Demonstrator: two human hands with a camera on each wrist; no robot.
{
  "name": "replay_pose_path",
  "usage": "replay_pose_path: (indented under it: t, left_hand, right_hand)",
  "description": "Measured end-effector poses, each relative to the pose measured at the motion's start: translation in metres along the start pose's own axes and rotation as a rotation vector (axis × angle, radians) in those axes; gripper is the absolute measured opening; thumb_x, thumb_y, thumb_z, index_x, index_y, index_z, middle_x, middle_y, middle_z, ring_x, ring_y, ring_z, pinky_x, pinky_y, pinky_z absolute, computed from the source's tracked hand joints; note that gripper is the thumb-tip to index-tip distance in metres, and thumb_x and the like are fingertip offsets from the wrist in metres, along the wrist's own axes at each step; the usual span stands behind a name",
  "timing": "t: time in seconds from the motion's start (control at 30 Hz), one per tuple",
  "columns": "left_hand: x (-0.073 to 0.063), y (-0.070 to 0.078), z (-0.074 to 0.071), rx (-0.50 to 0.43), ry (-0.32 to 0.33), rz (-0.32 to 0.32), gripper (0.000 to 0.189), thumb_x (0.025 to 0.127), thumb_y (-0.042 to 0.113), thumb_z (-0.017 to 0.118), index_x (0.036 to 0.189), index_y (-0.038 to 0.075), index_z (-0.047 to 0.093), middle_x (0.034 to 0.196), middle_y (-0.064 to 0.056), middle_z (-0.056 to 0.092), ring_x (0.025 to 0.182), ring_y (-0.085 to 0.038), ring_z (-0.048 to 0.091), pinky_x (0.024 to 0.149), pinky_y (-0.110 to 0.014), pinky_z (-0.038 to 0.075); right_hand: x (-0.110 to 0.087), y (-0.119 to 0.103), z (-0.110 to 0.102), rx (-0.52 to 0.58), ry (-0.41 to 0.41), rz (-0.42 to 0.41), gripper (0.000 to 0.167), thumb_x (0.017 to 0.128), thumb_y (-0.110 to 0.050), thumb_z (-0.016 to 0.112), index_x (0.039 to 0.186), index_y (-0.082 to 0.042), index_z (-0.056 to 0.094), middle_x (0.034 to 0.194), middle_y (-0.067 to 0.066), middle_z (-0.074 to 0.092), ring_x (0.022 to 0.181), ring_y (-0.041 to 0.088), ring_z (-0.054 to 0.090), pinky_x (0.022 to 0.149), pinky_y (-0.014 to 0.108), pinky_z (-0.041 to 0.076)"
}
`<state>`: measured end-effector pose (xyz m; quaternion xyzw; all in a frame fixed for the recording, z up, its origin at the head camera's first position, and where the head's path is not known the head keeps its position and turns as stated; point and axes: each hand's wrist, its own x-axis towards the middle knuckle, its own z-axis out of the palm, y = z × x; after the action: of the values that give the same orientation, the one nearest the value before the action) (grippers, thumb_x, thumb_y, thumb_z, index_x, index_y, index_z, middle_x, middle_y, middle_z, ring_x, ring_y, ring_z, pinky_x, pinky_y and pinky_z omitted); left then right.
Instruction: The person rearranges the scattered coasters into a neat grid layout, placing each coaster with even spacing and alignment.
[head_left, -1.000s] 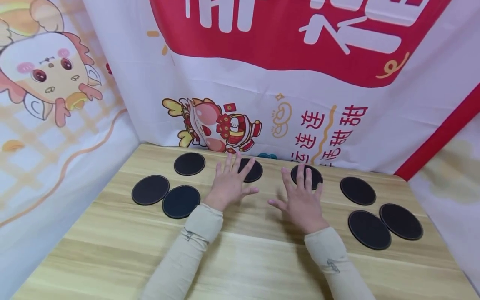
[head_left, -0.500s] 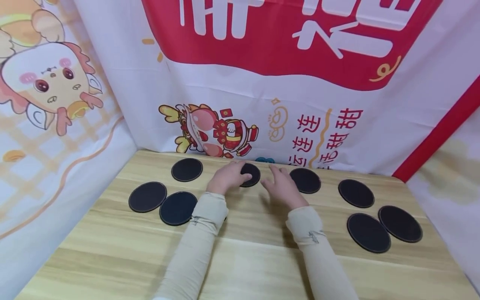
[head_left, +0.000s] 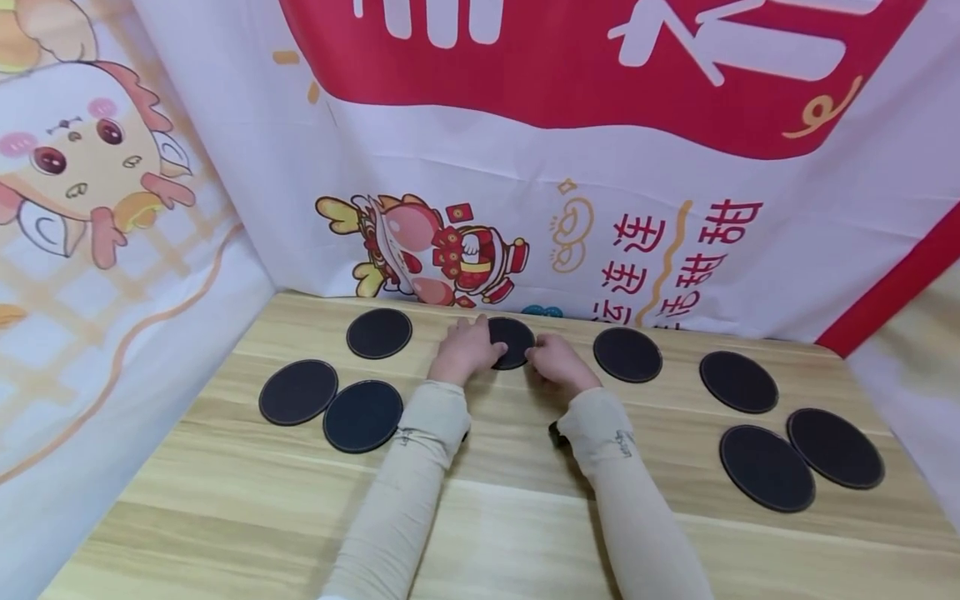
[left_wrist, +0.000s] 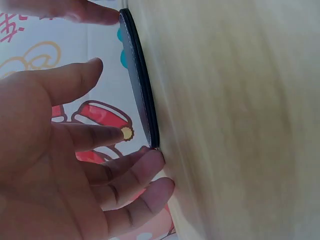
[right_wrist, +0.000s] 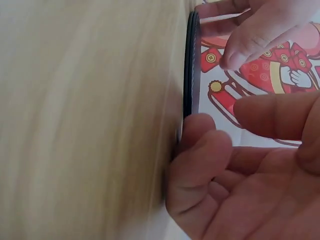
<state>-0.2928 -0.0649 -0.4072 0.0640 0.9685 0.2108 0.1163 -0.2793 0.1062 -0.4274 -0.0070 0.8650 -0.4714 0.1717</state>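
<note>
Near the back of the wooden table (head_left: 510,533), a round black coaster (head_left: 517,337) lies between my two hands. My left hand (head_left: 465,348) touches its left edge with fairly straight fingers, the thumb held apart. On the other side my right hand (head_left: 558,365) touches the right edge with loosely bent fingers. Its thumb (right_wrist: 270,116) stands clear of the coaster. Seen edge-on in the right wrist view, the coaster (right_wrist: 191,65) shows dark layers; I cannot tell whether it is a stack.
More black coasters lie around: a back-left one (head_left: 379,333), two close together at left (head_left: 298,392) (head_left: 363,417), one at right of centre (head_left: 627,354), and several farther right (head_left: 767,468). A printed white cloth (head_left: 450,142) hangs behind the table's back edge.
My hands were spread over two back coasters; both have come to one coaster's sides. My right hand has moved left off the other coaster, its fingers now bent. The head view has shifted slightly.
</note>
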Motion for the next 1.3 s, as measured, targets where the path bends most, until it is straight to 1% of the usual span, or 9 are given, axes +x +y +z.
replay_pose_path:
  t: [0.13,0.3,0.4,0.5,0.57,0.77,1.03,1.17,1.3]
  left_hand:
    - [0.0,0.001,0.001,-0.015,-0.008,0.006,0.072,0.102,0.041,0.057,0.158,0.004,0.03,0.15,-0.03,0.036,0.137,-0.043,0.036,0.108,-0.054,0.038]
    - [0.0,-0.003,-0.001,-0.038,0.008,0.026,0.071,0.103,0.039,0.057,0.157,0.002,0.031,0.15,-0.03,0.038,0.137,-0.043,0.037,0.11,-0.052,0.036]
    - [0.002,-0.006,-0.002,-0.051,0.028,0.038,0.067,0.104,0.037,0.055,0.154,-0.003,0.034,0.148,-0.03,0.041,0.136,-0.044,0.04,0.111,-0.05,0.036]
    - [0.003,-0.007,-0.002,-0.053,0.051,0.046,0.061,0.105,0.033,0.054,0.148,-0.007,0.042,0.141,-0.032,0.046,0.129,-0.043,0.047,0.108,-0.049,0.04]
    - [0.004,-0.007,-0.002,-0.051,0.067,0.045,0.055,0.105,0.031,0.054,0.143,-0.009,0.049,0.137,-0.032,0.049,0.124,-0.042,0.051,0.105,-0.048,0.043]
    - [0.004,-0.008,-0.002,-0.062,0.1,0.019,0.039,0.104,0.024,0.054,0.122,-0.009,0.066,0.127,-0.03,0.051,0.106,-0.039,0.061,0.095,-0.047,0.049]
    - [0.0,-0.011,-0.006,-0.075,0.137,0.035,0.029,0.099,0.014,0.056,0.115,-0.007,0.067,0.115,-0.025,0.053,0.099,-0.04,0.061,0.091,-0.048,0.05]
    - [-0.004,-0.012,-0.009,-0.082,0.156,0.025,0.029,0.097,0.013,0.057,0.117,-0.007,0.065,0.117,-0.025,0.054,0.104,-0.039,0.059,0.094,-0.048,0.048]
    - [-0.007,-0.012,-0.011,-0.098,0.157,0.019,0.039,0.098,0.014,0.058,0.131,-0.006,0.058,0.125,-0.025,0.053,0.115,-0.039,0.055,0.101,-0.047,0.045]
  right_hand:
    - [-0.002,-0.002,0.002,0.041,0.01,0.023,0.018,0.103,-0.01,0.045,0.101,0.004,0.056,0.064,0.009,0.051,0.046,0.016,0.04,0.041,0.027,0.036]
    - [-0.003,-0.005,0.005,0.062,0.039,0.016,0.017,0.101,-0.007,0.045,0.107,0.004,0.056,0.067,0.01,0.052,0.048,0.017,0.043,0.043,0.029,0.039]
    - [-0.003,-0.005,0.005,0.085,0.06,0.02,0.029,0.1,-0.006,0.045,0.126,0.004,0.053,0.074,0.013,0.057,0.052,0.019,0.05,0.045,0.031,0.045]
    - [-0.005,-0.006,0.004,0.119,0.079,0.045,0.046,0.101,-0.007,0.046,0.146,0.0,0.041,0.084,0.016,0.06,0.058,0.021,0.056,0.049,0.032,0.05]
    - [-0.006,-0.006,0.004,0.132,0.088,0.064,0.051,0.102,-0.009,0.047,0.151,-0.004,0.035,0.088,0.017,0.061,0.061,0.022,0.058,0.051,0.033,0.051]
    - [-0.006,-0.007,0.004,0.133,0.116,0.064,0.043,0.102,-0.007,0.05,0.143,-0.006,0.035,0.092,0.02,0.063,0.067,0.025,0.062,0.054,0.034,0.054]
    - [-0.009,-0.006,0.003,0.22,0.105,0.043,0.032,0.104,-0.005,0.049,0.132,-0.004,0.032,0.078,0.016,0.063,0.057,0.02,0.06,0.051,0.032,0.053]
    - [-0.011,-0.007,0.005,0.278,0.09,0.038,0.032,0.105,-0.004,0.048,0.132,-0.004,0.031,0.072,0.016,0.062,0.051,0.018,0.057,0.049,0.032,0.052]
    - [-0.012,-0.009,0.005,0.279,0.087,0.028,0.04,0.104,-0.003,0.048,0.141,-0.004,0.032,0.072,0.017,0.063,0.049,0.016,0.056,0.048,0.031,0.052]
